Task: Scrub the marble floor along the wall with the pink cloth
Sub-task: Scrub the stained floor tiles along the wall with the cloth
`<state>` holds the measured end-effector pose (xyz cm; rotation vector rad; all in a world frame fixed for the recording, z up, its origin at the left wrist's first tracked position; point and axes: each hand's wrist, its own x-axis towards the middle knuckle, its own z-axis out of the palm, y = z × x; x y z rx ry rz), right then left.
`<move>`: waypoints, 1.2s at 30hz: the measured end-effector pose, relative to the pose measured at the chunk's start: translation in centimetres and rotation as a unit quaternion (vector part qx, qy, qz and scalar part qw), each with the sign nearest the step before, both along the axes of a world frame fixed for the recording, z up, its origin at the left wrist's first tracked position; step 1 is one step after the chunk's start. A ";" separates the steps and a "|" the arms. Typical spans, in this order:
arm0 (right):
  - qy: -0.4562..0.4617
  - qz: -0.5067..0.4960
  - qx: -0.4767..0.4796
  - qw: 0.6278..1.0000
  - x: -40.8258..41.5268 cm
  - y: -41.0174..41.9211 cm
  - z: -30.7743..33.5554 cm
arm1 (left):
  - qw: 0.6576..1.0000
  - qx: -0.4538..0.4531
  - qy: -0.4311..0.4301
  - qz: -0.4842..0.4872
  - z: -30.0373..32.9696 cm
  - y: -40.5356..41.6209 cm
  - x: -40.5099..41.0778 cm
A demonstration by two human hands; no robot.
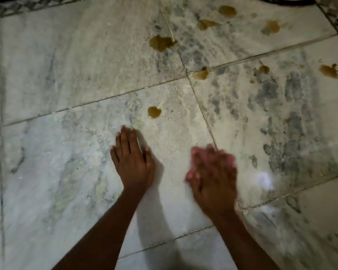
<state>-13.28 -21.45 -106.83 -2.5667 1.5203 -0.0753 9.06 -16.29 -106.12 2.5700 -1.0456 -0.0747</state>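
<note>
Two hands are pressing on the marble floor (47, 172) at lower centre. Left hand (132, 162) is lying flat, fingers straight and released. Right hand (213, 174), blurred, is covering one pink cloth (195, 158); its grasp and the cloth's long axis cannot be told. Roughly nine brown stains (161, 42) are dotting the upper right.

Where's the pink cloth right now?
In the head view, the pink cloth lies on the marble floor under the right hand, lower right of centre, beside the left hand and below the nearest brown stain.
</note>
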 end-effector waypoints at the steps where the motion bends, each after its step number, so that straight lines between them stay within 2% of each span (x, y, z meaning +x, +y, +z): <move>1: 0.000 -0.063 -0.007 0.998 0.1 -1.7 -0.5 | 1.000 0.011 -0.017 0.000 0.1 -0.3 1.3; 3: -0.006 -0.198 -0.011 0.980 3.1 -5.4 -1.4 | 0.998 0.028 -0.057 -0.016 -0.4 -0.7 4.8; 5: -0.012 -0.225 -0.005 0.974 7.3 -7.0 -1.4 | 0.995 0.039 -0.084 -0.038 -0.7 -1.1 8.2; 7: -0.017 -0.121 -0.017 0.992 9.2 -5.1 -1.0 | 0.995 0.045 -0.073 -0.042 -1.0 -1.2 10.0; 9: -0.012 0.014 -0.011 1.000 7.6 -0.9 -0.1 | 0.998 0.035 -0.044 -0.027 -1.0 -1.2 10.3; 10: -0.009 0.048 -0.001 0.999 5.8 0.9 0.3 | 0.999 0.027 -0.034 -0.021 -0.9 -1.2 10.2; 12: 0.001 0.051 0.022 0.998 1.9 1.9 0.7 | 0.999 0.017 -0.022 -0.022 -0.8 -1.3 9.9; 15: 0.029 -0.083 -0.002 0.996 1.0 -1.9 -0.4 | 0.999 0.015 -0.033 -0.020 -1.1 -1.4 10.2; 17: 0.010 -0.193 -0.016 0.981 5.1 -5.4 -1.2 | 0.999 0.008 -0.040 -0.019 -1.5 -1.3 10.3; 18: 0.004 -0.206 -0.010 0.979 7.7 -6.7 -1.4 | 0.999 0.007 -0.043 -0.017 -1.6 -1.4 10.3; 21: -0.010 -0.082 -0.003 0.997 12.6 -6.2 -1.0 | 0.999 0.010 -0.044 -0.014 -1.5 -1.4 10.4; 24: -0.021 0.032 -0.002 0.999 10.6 -2.3 0.0 | 0.998 0.017 -0.054 -0.016 -0.8 -1.6 10.6; 27: -0.006 -0.012 0.007 1.000 8.0 -3.6 -0.4 | 0.999 0.026 -0.045 -0.018 -1.2 -1.6 10.6; 31: -0.016 -0.162 -0.008 0.987 14.7 -9.5 -1.5 | 0.999 0.002 -0.036 -0.012 -1.8 -1.5 10.9; 33: -0.030 -0.121 -0.023 0.992 18.7 -10.7 -1.9 | 0.999 -0.006 -0.044 -0.014 -2.1 -1.5 11.2; 36: -0.019 0.046 -0.019 0.999 18.8 -9.5 -1.5 | 0.999 0.006 -0.035 -0.011 -1.9 -1.5 11.1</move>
